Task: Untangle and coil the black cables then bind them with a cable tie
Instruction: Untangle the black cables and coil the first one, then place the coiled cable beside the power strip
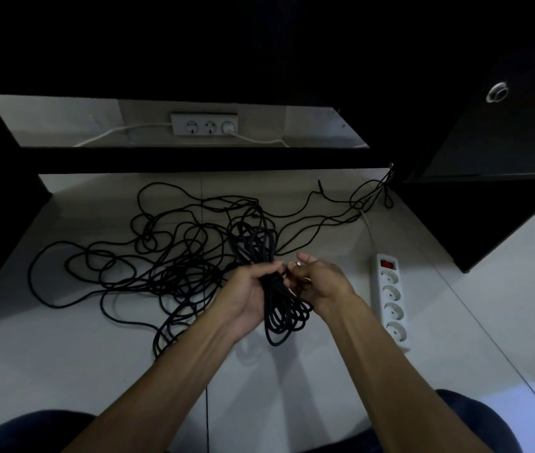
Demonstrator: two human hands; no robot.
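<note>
Left hand (pixel 253 289) gripped a coiled bundle of thick black cable (pixel 272 289) around its middle, palm turned up, fingers curled round the strands, thumb tip lying across the top. Bundle was held above the floor: upper loops fanned out past the fingers toward the far side, lower loops hung down in a bunch between the two forearms.

Right hand (pixel 320 279) was just beside the bundle on its right, touching it. Index finger and thumb looked to be pinching a small pale item (pixel 298 264) at the fingertips; too small and blurred to say what it was. Remaining right fingers curled in toward the coil; whether they gripped strands could not be told.

A loose tangle of thin black cable (pixel 148 256) lay spread on the pale glossy tiled floor (pixel 292 387), left of and behind the hands, many overlapping loops. One run trailed off to the far right toward the corner of a black cabinet (pixel 488 191).

White power strip with red switch and four round sockets (pixel 390 299) lay on the floor just right of the right wrist, its white cord running away from the person. Grey wall socket panel (pixel 204 124) with white cords plugged in sat at the back in a lit recess. Dark-clothed knees (pixel 488 423) showed at the bottom edge.
</note>
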